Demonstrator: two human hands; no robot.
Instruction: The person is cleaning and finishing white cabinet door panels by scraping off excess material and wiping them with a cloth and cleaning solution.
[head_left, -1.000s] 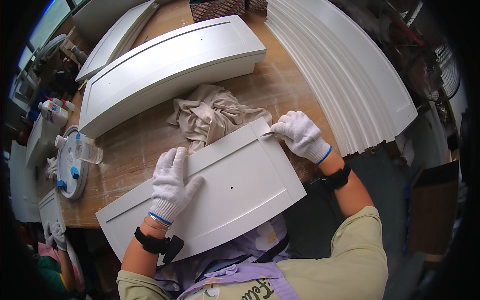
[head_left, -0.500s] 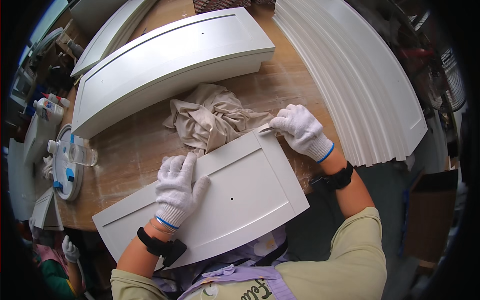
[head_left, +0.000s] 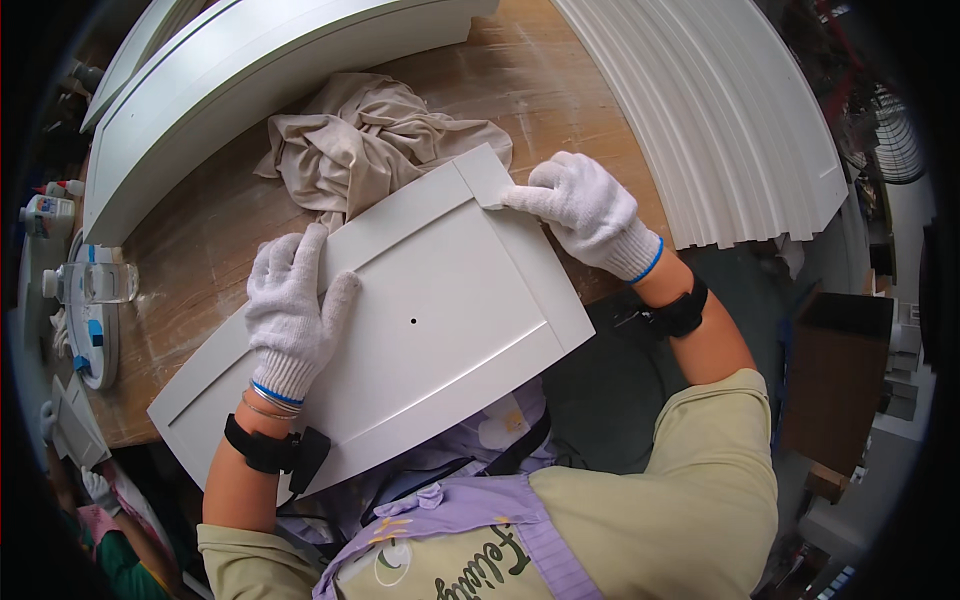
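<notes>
A white recessed door panel with a small dark hole lies tilted across the table's front edge, its near side against my apron. My left hand, in a white knit glove, rests flat on the panel with its thumb apart from the fingers. By the panel's far right corner, my gloved right hand is closed on a small thin blade. Only the blade's tip shows at the fingertips, close to the panel's surface; the glove covers the rest. Just beyond the panel's far edge is a crumpled beige cloth.
Curved white panels stand at the far left. A stack of ridged white panels fills the right side of the wooden table. At left, a clear bottle lies over a round white tray. A co-worker's gloved hand shows lower left.
My view has shifted, so the panel and cloth sit further up and left. My right hand with the blade has moved slightly nearer me along the panel's right end. My left hand still rests there.
</notes>
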